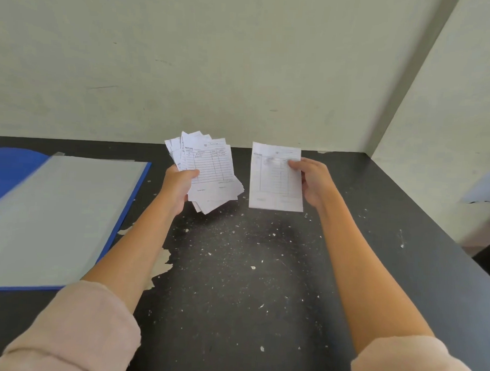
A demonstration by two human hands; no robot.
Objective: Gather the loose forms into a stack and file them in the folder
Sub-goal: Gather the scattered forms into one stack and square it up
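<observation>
My left hand (180, 186) grips an untidy bunch of white printed forms (211, 173) by its left edge, held up above the black table. The sheets are fanned and askew. My right hand (312, 179) pinches a single form (274, 183) by its right edge, thumb on the front, a short gap to the right of the bunch. An open blue folder (135, 192) with a clear plastic sleeve (56, 217) lies flat on the table at the left.
The black table (235, 268) is speckled with pale chips and has peeled patches near the folder's corner. Pale walls close in behind and on the right, where the table edge (431, 219) runs diagonally. Something pale and blurred (482, 185) sits at the far right.
</observation>
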